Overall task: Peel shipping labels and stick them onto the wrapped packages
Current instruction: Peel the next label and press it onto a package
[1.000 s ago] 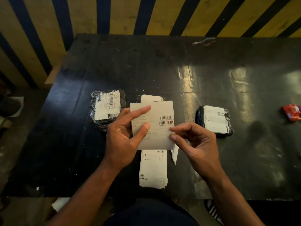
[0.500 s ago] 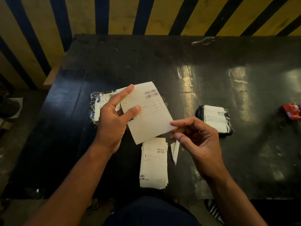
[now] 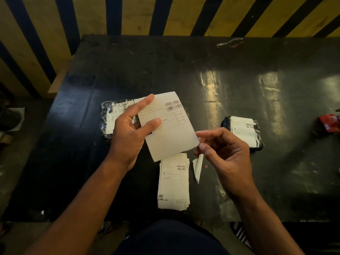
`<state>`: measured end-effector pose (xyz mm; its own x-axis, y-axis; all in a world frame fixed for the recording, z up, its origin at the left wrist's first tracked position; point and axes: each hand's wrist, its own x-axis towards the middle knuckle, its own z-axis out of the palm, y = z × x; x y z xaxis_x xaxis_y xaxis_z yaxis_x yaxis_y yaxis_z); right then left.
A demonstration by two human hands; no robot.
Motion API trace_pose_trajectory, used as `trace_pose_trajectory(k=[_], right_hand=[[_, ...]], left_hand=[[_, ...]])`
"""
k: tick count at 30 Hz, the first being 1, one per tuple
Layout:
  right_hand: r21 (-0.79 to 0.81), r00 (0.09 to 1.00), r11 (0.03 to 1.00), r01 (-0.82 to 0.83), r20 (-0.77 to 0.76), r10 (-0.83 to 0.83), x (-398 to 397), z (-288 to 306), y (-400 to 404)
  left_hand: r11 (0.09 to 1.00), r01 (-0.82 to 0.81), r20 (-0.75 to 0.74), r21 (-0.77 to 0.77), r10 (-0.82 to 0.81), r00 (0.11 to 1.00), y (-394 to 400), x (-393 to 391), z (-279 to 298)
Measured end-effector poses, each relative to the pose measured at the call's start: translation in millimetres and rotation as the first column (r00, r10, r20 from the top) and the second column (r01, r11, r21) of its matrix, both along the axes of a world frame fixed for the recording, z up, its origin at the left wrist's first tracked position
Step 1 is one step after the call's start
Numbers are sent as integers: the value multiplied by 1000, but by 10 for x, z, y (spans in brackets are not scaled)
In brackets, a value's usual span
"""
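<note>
My left hand holds a white shipping label tilted above the black table, thumb and forefinger lying across its printed face. My right hand has its thumb and forefinger pinched at the label's lower right corner. A stack of more labels lies at the near edge below the held one. One black wrapped package with a label on it sits partly behind my left hand. Another labelled package lies to the right. A third package is almost wholly hidden behind the held label.
A curled white paper strip lies beside the label stack. A red packet sits at the right edge. A scrap of wire lies at the table's far side, below the yellow and black striped wall.
My left hand has raised the label and tilted it up and to the left. My right hand let go of its edge, then came back to the lower right corner.
</note>
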<state>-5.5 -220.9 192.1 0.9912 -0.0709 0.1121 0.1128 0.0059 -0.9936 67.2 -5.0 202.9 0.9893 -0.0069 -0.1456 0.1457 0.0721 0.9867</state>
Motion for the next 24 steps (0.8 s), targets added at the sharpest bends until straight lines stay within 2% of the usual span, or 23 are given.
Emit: trace_pose_trajectory(k=[11,13,14,16,18,21,24], right_hand=[[-26,1000,999,22,2,-22,4,-26,1],[-20,1000,1000,21,-3,-21,6,-33,12],[-11,1000,1000,19,-10,-19,7,-36,20],[23,1000,1000,14,-23,-13,15,-36,37],[51,1000,999,11,-27,-9,27,-40,56],[46,999,999,9,-32,-8,44,-76,75],[49,999,999,8,-41,-6,53,-104,92]], left_hand=[[997,80,-221,-12,-81,972,-40,-10,-89],[992,116,-249,40,-102,963,-61,-31,-134],[983,144,-248,114,-112,962,-70,-41,-172],[927,194,-212,321,-129,969,-92,-74,-246],[897,193,-136,397,-150,979,-128,-139,-247],[929,250,11,275,-263,965,-174,-245,-164],[922,348,59,171,-362,930,-193,-310,-100]])
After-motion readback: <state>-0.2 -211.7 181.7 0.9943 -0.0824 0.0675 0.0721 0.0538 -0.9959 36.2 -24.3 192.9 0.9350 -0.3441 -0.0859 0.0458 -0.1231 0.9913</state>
